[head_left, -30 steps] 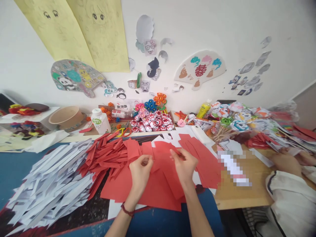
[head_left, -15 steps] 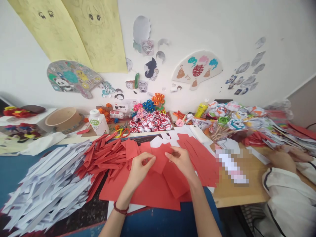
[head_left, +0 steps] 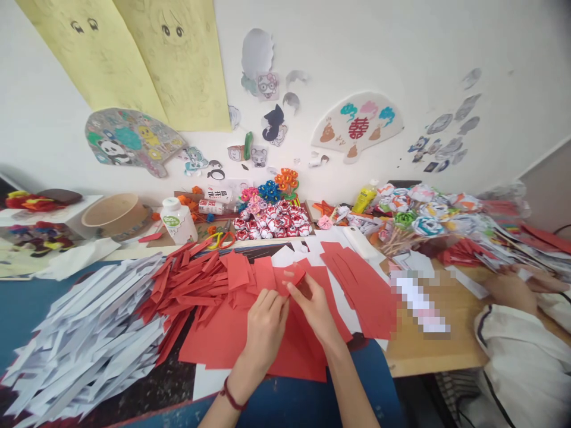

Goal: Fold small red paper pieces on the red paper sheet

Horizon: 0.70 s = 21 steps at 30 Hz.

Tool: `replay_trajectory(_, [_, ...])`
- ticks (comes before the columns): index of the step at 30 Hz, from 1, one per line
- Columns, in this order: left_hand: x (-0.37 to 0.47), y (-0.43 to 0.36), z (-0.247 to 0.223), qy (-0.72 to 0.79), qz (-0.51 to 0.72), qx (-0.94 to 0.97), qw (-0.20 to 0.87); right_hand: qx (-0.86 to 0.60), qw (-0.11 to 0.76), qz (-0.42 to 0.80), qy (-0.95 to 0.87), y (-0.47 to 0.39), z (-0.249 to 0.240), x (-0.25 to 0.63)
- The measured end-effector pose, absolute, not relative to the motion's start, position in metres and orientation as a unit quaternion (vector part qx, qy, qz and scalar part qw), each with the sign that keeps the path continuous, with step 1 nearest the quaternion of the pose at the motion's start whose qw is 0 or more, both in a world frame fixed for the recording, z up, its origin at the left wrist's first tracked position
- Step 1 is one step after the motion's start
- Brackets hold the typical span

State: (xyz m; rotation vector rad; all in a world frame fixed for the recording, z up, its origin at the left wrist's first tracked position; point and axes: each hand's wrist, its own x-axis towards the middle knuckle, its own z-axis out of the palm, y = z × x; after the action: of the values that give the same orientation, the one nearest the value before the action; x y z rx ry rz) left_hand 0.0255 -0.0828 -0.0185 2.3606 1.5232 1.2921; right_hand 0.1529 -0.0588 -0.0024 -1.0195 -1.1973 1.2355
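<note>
A small red paper piece (head_left: 295, 279) is held up between both hands, its upper edge bent over. My left hand (head_left: 267, 318) is closed with its fingertips at the lower left of the piece. My right hand (head_left: 312, 300) pinches its right side between thumb and fingers. Large red sheets (head_left: 232, 339) lie flat beneath both hands. Left of them is a heap of folded red strips (head_left: 191, 285), and farther left a large pile of folded white strips (head_left: 93, 339). More cut red sheets (head_left: 361, 291) lie to the right.
Behind stand a white bottle (head_left: 178, 223), scissors (head_left: 220, 239) and red-and-white paper flowers (head_left: 274, 221). Paper flowers on sticks (head_left: 428, 217) lie at back right. At the right edge, another person's hands (head_left: 513, 288) hold white paper above a wooden table (head_left: 437, 353).
My left hand has turned and closed in toward the right one. The red piece, flat before, is now lifted and bent. The other person's hands have shifted slightly.
</note>
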Motion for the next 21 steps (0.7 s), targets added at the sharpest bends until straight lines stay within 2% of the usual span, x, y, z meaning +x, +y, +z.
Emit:
replay_trajectory(3, [0.022,-0.082,-0.017,0.526,0.445,0.72,0.084,-0.393,0.526,0.566,-0.498,-0.061,0.003,0.158])
replay_trajectory(9, [0.009,-0.075,-0.016,0.53,0.459,0.631,0.331,-0.356,0.49,0.655,-0.451,-0.057,-0.005,0.176])
replay_trajectory(16, [0.012,-0.076,-0.012,0.524,0.447,0.646,0.329,-0.345,0.487,0.632,-0.494,-0.06,0.002,0.167])
replay_trajectory(21, [0.011,-0.073,-0.011,0.501,0.452,0.605,0.423,-0.342,0.472,0.646,-0.493,-0.058,0.005,0.166])
